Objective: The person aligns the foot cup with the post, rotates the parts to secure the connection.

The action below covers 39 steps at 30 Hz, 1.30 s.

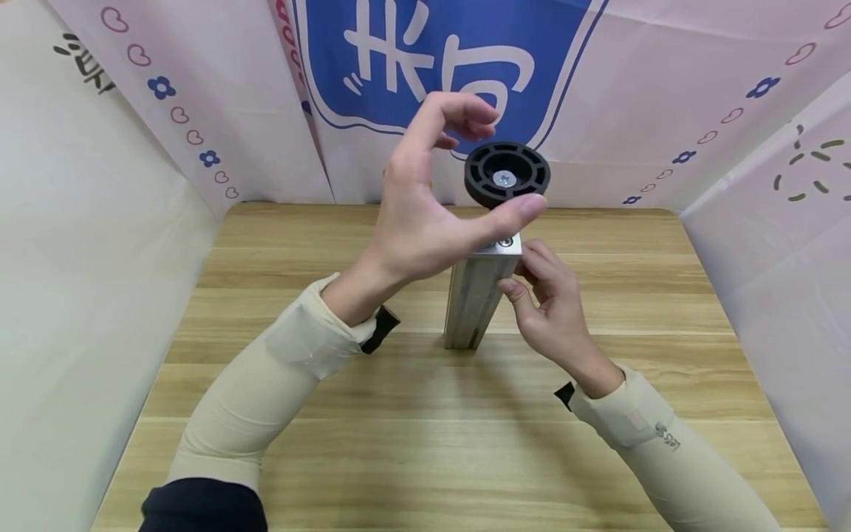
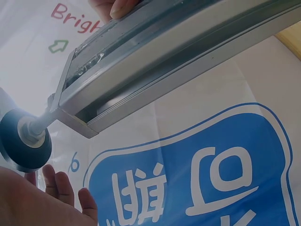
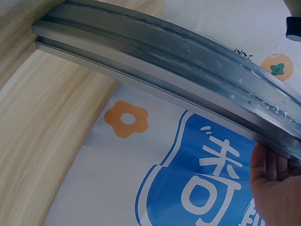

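Note:
An aluminium profile (image 1: 473,299) stands upright on the wooden table, its grooved side visible in the right wrist view. A black round levelling foot (image 1: 475,181) with a screw in its centre sits above the profile's top end; its threaded stem (image 2: 36,128) shows in the left wrist view. My left hand (image 1: 425,218) curves loosely around the foot, thumb at the near rim and fingers spread apart behind it. Just below the top, my right hand (image 1: 555,307) grips the profile's right side between thumb and fingers.
The wooden table (image 1: 372,443) extends around the profile's base. A printed cloth backdrop (image 1: 612,133) with a blue sign hangs behind it, and pale cloth walls stand at both sides. Dark wrist mounts (image 1: 381,330) protrude from the sleeves.

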Each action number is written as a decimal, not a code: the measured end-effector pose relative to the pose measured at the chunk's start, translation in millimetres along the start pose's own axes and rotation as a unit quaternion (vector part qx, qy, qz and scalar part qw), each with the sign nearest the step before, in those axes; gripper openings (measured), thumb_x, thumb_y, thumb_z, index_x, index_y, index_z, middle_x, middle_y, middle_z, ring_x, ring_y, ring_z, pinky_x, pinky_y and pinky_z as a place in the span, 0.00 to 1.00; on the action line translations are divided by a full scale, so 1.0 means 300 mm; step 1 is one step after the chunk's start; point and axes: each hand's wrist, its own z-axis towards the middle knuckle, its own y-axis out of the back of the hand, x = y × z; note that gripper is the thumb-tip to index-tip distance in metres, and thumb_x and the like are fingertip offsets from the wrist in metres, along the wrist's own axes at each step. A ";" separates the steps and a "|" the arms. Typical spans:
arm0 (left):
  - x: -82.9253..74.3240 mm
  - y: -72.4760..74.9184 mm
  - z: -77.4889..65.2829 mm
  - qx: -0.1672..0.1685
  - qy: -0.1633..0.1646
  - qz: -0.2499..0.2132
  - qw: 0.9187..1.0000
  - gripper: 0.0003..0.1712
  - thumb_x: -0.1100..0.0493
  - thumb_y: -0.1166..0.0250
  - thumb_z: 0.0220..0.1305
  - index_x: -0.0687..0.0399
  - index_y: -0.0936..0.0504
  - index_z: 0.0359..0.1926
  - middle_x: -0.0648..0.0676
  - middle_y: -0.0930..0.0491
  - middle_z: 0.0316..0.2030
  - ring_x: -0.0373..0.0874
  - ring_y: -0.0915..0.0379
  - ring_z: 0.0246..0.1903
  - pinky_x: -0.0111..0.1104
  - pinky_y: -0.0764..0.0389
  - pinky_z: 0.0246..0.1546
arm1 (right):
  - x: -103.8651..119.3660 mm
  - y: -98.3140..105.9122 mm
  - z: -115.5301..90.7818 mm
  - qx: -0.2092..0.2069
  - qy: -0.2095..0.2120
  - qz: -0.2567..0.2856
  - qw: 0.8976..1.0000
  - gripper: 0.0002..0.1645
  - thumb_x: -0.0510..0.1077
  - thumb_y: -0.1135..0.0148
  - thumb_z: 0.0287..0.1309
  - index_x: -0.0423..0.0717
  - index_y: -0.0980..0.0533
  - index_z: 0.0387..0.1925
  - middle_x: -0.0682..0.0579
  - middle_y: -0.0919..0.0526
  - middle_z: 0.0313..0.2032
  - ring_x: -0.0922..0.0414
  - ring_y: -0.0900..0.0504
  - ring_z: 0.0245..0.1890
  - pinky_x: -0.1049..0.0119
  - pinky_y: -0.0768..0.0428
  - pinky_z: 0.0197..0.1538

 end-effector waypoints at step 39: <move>0.000 0.002 -0.004 0.022 -0.004 -0.016 1.000 0.36 0.52 0.26 0.54 0.69 0.24 0.58 0.62 0.21 0.56 0.44 0.27 0.57 0.34 0.30 0.61 | 0.003 -0.007 0.001 -0.004 0.003 0.005 1.000 0.23 0.15 0.39 0.55 0.22 0.21 0.54 0.58 0.19 0.46 0.63 0.19 0.46 0.70 0.16 0.56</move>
